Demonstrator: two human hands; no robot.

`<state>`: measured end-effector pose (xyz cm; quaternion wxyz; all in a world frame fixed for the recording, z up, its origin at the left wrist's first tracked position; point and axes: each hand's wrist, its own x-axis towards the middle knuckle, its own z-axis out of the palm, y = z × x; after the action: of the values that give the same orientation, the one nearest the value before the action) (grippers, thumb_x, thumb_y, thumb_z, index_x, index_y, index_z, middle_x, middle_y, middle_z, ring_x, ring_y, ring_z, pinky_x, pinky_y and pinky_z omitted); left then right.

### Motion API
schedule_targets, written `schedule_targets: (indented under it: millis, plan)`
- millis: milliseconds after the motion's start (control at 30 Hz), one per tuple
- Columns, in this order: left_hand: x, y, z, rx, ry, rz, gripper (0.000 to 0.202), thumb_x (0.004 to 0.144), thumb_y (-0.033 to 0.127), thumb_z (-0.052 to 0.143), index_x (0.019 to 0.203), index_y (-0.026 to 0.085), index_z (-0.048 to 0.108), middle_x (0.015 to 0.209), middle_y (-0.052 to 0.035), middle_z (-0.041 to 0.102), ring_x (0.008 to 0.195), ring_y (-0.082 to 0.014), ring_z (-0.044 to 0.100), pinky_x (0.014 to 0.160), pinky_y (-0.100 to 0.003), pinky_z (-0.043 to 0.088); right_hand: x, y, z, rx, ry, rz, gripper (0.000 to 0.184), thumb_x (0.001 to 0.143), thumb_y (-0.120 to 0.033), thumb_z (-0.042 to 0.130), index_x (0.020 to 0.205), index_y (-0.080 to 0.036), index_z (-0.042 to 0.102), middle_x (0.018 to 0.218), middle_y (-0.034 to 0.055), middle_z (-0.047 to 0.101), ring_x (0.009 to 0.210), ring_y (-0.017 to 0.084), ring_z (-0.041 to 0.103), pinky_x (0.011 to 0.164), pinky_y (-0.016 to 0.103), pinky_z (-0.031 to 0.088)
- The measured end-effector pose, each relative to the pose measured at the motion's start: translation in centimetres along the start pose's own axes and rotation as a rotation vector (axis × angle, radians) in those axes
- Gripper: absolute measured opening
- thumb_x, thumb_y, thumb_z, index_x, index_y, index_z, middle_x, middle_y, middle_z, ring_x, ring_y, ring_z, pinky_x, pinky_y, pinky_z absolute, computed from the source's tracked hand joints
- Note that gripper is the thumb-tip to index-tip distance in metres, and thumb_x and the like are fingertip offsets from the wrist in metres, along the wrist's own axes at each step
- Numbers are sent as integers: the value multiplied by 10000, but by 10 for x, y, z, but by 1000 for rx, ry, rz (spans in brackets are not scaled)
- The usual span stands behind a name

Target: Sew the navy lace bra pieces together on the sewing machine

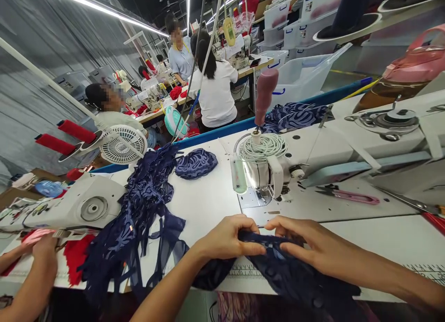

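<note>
Both my hands pinch the edge of a navy fabric piece (278, 271) just in front of the sewing machine. My left hand (227, 238) grips it between thumb and fingers; my right hand (309, 243) does the same a little to the right. The cloth hangs down over the table's front edge, and its lower part runs out of sight. Behind my hands is the sewing machine's needle area (267, 192). To the left lies a heap of navy lace and strips (149, 187), with a navy patterned cup-shaped piece (196, 163) beside it.
Pink-handled snips (354, 196) and scissors (413, 201) lie right of the needle. At far left, a co-worker's hands (45, 255) handle red and pink fabric near another machine (93, 201). More navy fabric (295, 116) sits behind my machine. A ruler strip (243, 271) lines the front edge.
</note>
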<state>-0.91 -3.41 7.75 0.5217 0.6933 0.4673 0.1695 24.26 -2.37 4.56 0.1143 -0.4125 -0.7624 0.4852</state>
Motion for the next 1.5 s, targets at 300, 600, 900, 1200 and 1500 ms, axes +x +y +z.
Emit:
schedule_targets:
  millis: [300,600,900,1200,1500]
  plan:
    - [5,-4,3,-153,-33,-10,100,836,264,653,865,169,655,796,13,563,776,-137,481,724,-244,380,14,-16,1,119,18,-51,241,914,-454,544,954,-243,654,970,20,657,844,182,573,746,293,422]
    - [3,-15,-7,-259,-60,-98,69,700,205,619,757,166,619,757,11,560,741,-139,473,688,-251,364,23,-17,1,323,-143,48,329,830,-530,625,810,-203,604,697,-28,484,682,139,422,631,273,321]
    - [-6,-28,-16,-251,-50,-116,235,748,337,763,802,164,613,750,32,532,703,-116,435,658,-239,336,30,-2,14,240,-111,45,276,806,-460,613,796,-196,690,725,5,571,679,152,480,624,281,352]
    - [22,-24,-35,-145,-124,-285,323,728,449,737,821,144,684,787,-4,627,765,-145,545,740,-260,427,43,4,31,222,14,49,116,759,-297,607,728,-190,638,691,-5,575,664,142,498,604,269,358]
    - [72,-19,-22,454,26,-137,82,832,166,599,872,177,670,934,-53,670,951,-234,609,900,-351,452,56,10,23,156,-7,173,213,851,-378,488,765,-206,580,546,-22,574,516,148,574,492,248,387]
